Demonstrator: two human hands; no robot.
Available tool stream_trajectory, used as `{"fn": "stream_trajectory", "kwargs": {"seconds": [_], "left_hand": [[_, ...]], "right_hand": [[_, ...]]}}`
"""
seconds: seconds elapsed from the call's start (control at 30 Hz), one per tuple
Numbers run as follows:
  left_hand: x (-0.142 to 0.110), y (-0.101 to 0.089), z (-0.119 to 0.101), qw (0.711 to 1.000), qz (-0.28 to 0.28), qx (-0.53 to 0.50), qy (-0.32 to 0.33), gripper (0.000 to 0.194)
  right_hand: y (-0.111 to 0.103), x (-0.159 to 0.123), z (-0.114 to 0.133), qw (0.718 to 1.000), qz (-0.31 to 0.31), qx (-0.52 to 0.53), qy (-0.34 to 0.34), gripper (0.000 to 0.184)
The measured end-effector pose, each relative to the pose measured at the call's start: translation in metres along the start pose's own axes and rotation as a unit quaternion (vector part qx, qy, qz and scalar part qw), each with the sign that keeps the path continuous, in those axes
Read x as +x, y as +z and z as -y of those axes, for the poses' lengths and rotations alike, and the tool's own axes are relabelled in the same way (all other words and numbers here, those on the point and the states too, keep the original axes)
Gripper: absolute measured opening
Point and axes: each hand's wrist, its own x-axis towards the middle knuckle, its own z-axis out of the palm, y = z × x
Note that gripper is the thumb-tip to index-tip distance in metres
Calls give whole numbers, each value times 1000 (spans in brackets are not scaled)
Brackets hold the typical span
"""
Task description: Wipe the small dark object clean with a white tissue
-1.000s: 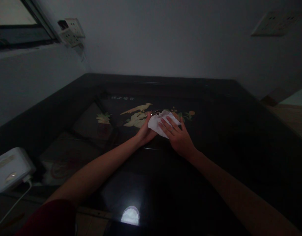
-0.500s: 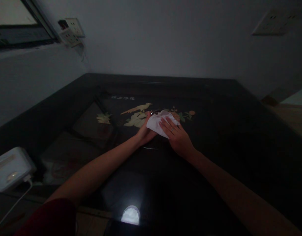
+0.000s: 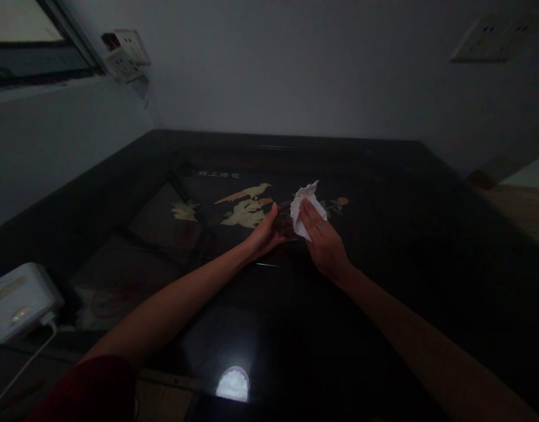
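Observation:
My left hand [image 3: 264,234] is closed around the edge of a dark, glossy object [image 3: 285,223], with the thumb on the upper side and fingers below. The object blends into the black tabletop, so its kind is hard to make out. Just to the right, a crumpled white tissue [image 3: 297,213] is held under the fingers of my right hand [image 3: 326,243], which wears a ring. Part of the tissue sticks up past the fingertips. Both hands are above the middle of the dark glossy table [image 3: 384,187], and a small gap separates them.
A bird-and-flower picture [image 3: 245,212] decorates the tabletop. At the left edge sits a white box-shaped device [image 3: 23,299] with a white cable [image 3: 27,369]. Wall sockets [image 3: 126,55] are at the back left, and another socket plate [image 3: 487,40] is at the right.
My right hand has moved slightly right with the tissue, off the dark object that it covered before. The tissue now stands more upright. My left hand has barely moved.

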Motion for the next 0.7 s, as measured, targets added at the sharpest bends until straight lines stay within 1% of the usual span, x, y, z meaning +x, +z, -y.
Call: {"fn": "stream_trajectory", "kwargs": {"seconds": [0.2,0.37,0.6,0.7], "left_hand": [[2,-2,0,999,2,-26,30,49],[3,-2,-2,998,-7,-48,37,47],[0,0,2,1000,2,-6,17,43],[-1,1,2,1000,4,5,19,42]], "right_hand": [[4,-3,-1,1000,-4,-3,-3,66],[7,-4,0,1000,-3,-1,3,68],[3,-2,0,1000,-7,-9,0,74],[1,-2,1,1000,-4,-17,-3,73]]}}
